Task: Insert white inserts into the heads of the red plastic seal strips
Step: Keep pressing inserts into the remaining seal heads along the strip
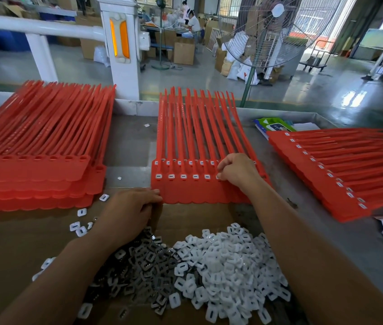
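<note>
A sheet of joined red seal strips lies in the middle of the table, tails pointing away. Several of its heads hold white inserts. My right hand rests on the row of heads, its curled fingers pinching a white insert at a head. My left hand lies at the sheet's near left corner, fingers curled against the edge; whether it holds anything is hidden. A heap of loose white inserts sits on cardboard in front of me.
A stack of red strip sheets with open heads lies at the left. Sheets with inserts in place lie at the right. A wipes packet sits behind them. Stray inserts dot the cardboard. A standing fan rises beyond the table.
</note>
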Available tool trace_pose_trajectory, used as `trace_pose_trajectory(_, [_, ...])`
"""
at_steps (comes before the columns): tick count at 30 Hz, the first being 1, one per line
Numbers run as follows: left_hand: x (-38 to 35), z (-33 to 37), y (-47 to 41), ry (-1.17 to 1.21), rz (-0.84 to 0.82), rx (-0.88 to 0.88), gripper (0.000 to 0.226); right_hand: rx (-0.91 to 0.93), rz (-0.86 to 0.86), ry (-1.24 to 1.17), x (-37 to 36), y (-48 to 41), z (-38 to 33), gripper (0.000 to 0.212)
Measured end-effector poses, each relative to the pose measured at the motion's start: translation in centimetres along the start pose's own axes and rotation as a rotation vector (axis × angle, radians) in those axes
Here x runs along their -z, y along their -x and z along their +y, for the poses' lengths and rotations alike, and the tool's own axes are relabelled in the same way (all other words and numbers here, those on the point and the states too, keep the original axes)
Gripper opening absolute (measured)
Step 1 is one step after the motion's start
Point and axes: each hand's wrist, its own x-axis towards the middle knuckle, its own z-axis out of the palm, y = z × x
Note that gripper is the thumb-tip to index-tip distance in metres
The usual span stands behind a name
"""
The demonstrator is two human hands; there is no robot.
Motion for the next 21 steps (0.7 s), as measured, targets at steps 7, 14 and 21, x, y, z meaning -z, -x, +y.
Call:
trace_pose_trajectory(7, [0.0, 0.1, -0.1, -0.004, 0.000, -0.004, 0.032, 0.031, 0.017, 0.018, -0.1, 0.0, 0.3, 0.025])
trace_pose_trajectory(14, [0.0, 0.0, -0.1, 0.001, -0.006, 0.003, 0.033, 0.190, 0.049, -0.003, -0.2, 1.3, 1.3, 0.013])
trace_pose_trajectory(21, [0.1, 0.1, -0.1, -0.001, -0.003, 0.001, 0.033, 0.268, -0.025, -0.063, 1.7, 3.4, 1.8, 0.014])
